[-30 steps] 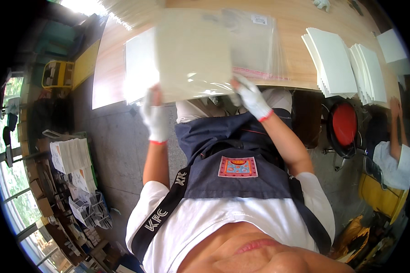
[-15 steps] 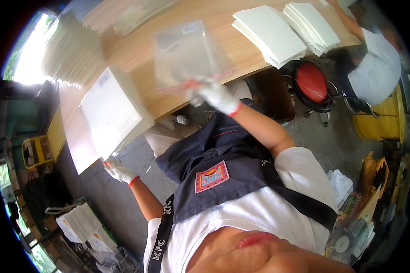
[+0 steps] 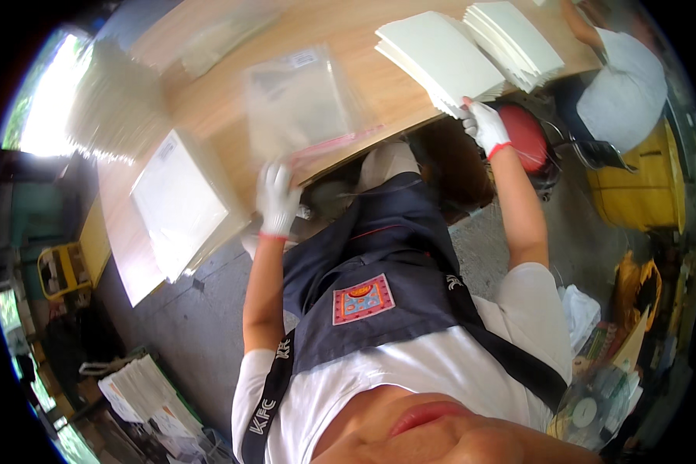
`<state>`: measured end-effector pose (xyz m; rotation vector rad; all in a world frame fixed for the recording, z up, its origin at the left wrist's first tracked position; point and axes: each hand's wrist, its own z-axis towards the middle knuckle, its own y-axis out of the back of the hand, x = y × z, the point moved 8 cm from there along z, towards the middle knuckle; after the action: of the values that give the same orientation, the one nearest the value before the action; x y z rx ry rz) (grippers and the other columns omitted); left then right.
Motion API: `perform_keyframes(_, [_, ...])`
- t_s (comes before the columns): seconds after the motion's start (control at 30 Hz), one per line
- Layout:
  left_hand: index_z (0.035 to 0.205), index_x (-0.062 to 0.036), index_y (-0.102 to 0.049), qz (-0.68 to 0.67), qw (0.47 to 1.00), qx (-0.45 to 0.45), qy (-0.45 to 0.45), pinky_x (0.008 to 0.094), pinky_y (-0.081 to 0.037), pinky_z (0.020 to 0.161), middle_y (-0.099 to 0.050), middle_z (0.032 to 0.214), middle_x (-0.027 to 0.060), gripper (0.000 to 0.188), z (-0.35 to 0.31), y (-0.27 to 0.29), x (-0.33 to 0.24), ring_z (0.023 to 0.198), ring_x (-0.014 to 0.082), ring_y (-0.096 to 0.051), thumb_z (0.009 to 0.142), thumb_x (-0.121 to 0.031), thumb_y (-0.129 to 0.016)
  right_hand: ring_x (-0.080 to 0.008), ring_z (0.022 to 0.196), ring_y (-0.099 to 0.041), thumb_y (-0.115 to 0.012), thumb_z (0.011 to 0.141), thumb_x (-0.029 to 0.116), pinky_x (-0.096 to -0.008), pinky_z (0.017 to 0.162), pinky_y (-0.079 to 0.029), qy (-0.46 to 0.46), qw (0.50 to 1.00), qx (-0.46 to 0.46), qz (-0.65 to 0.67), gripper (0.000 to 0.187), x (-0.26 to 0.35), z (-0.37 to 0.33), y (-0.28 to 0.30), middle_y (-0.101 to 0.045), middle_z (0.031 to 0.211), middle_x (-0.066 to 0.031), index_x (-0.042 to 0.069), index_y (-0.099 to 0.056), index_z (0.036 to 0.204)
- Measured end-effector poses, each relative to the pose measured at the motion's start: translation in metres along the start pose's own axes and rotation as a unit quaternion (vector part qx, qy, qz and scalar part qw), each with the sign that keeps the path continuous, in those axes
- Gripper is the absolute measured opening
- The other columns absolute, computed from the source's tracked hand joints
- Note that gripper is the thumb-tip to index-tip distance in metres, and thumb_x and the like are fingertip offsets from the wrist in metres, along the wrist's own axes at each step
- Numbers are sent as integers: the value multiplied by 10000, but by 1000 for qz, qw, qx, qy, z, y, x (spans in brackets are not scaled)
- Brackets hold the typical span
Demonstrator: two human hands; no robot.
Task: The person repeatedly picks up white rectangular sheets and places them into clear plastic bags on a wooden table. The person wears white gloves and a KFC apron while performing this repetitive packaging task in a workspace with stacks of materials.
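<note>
My left hand (image 3: 277,199), in a white glove with bare fingertips, lies at the near left corner of a stack of clear plastic bags (image 3: 298,100). Its fingers are stretched out. To the right, my gloved right hand (image 3: 483,127) is at the near edge of a stack of white sheets (image 3: 441,58), fingers curled round the edge; how many sheets they pinch I cannot make out. Left of the bags sits a pile of white sheets in clear sleeves (image 3: 182,205), touched by neither hand.
A second white stack (image 3: 513,42) lies farther right. A tall pile of clear-edged packets (image 3: 116,100) stands at the far left of the wooden table (image 3: 209,100). A red stool (image 3: 524,138) is beside the table, with a seated co-worker (image 3: 625,89) beyond it.
My left hand has left the sleeved pile and come across to the clear bags. My right hand has moved right, from the bags to the white sheets.
</note>
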<state>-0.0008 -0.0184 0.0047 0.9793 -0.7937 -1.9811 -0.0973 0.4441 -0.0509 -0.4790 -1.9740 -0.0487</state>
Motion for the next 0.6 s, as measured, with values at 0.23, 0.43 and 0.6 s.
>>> perform_keyframes(0.23, [1057,-132,-617,127,985,118,-25,409,-356,924,-547,1180,65,363,51,-36,-4,1064,274,-509,717,-256,-648,-105,469,-478,-581,908,327,-202,384,-387,-220,936,198,189,221,-49,-40,-14,-555,673,-9,107,-564,892])
perform_keyframes(0.43, [989,-167,-616,124,966,224,39,422,-431,860,-572,1089,52,285,61,-56,4,1026,281,-549,706,-166,-653,-91,437,-357,-543,934,176,-210,371,-281,6,982,25,188,71,-14,-28,24,-521,697,-12,115,-513,956])
perform_keyframes(0.6, [1000,-174,-599,120,962,223,106,434,-506,787,-592,1046,60,306,69,-53,37,1035,289,-556,710,-79,-622,-103,499,-530,-574,885,144,-214,339,-348,148,972,117,142,319,20,-83,-13,-614,888,-47,63,-480,1179])
